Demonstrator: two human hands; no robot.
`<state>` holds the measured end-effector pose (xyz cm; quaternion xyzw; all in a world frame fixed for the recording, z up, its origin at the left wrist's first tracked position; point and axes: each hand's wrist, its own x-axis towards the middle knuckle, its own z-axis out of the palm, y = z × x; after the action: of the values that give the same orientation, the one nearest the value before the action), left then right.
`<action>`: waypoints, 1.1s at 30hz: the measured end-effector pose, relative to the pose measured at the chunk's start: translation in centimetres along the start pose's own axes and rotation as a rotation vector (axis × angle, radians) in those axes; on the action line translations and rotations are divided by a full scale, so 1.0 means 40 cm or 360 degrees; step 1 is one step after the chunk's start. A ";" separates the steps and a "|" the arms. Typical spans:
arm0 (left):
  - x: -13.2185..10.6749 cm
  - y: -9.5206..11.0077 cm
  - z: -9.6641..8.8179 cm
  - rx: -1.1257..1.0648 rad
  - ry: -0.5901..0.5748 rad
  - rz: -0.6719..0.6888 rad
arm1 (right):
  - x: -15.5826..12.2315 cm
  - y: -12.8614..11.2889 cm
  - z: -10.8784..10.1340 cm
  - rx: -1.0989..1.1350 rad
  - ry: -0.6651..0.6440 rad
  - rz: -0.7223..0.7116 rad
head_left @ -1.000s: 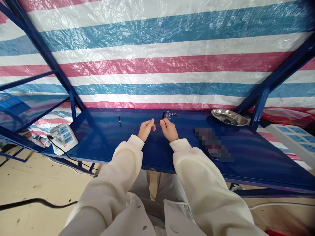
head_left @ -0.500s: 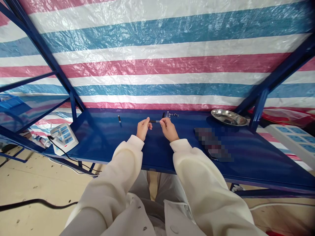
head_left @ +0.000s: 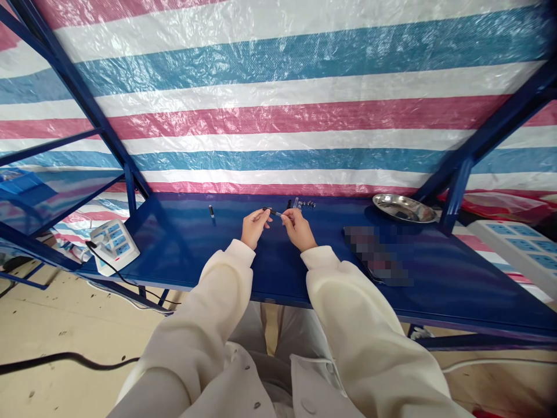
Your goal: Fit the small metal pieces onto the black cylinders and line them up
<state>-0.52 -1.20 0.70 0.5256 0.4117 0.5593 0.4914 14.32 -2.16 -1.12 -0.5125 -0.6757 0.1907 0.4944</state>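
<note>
Both my hands hold a slim pen [head_left: 274, 212] over the blue table, black on the left and clear towards the right. My left hand [head_left: 253, 227] pinches its black part between thumb and fingers. At the clear end, the fingertips of my right hand [head_left: 299, 227] are closed on the pen. It tilts, with the left end higher in view. Just beyond my right hand lie several small dark and clear parts [head_left: 308, 204] with a clear tube [head_left: 296, 202]. Left of my hands is a short black-and-clear piece [head_left: 211, 211].
A blurred dark flat object [head_left: 376, 255] lies right of my right sleeve on the blue table [head_left: 174, 238]. Behind it stands a shiny metal dish [head_left: 404, 209]. Power strips [head_left: 114, 245] are at both sides. A striped sheet [head_left: 296, 116] hangs behind the table.
The pen has gone from nearly level to tilted, its left end now higher. My fingers have shifted slightly on it, while both arms stay in place.
</note>
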 end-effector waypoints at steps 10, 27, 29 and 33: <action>0.002 -0.003 0.002 -0.0010 0.0106 -0.0011 | 0.004 0.024 0.008 -0.0141 -0.0179 -0.0287; 0.022 -0.025 -0.011 0.0062 0.0460 -0.0019 | 0.013 0.042 -0.060 -0.0451 -0.0489 0.0331; 0.022 -0.027 -0.009 0.0042 0.0441 -0.0039 | 0.016 0.053 -0.073 -0.0488 -0.0483 0.0386; 0.022 -0.031 -0.007 0.0039 0.0373 -0.0027 | 0.020 0.056 -0.087 -0.0685 -0.0439 0.0496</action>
<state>-0.63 -0.08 -0.38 0.4591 0.4776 0.6076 0.4381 18.48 -1.43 -0.92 -0.6723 -0.6746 0.1845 0.2425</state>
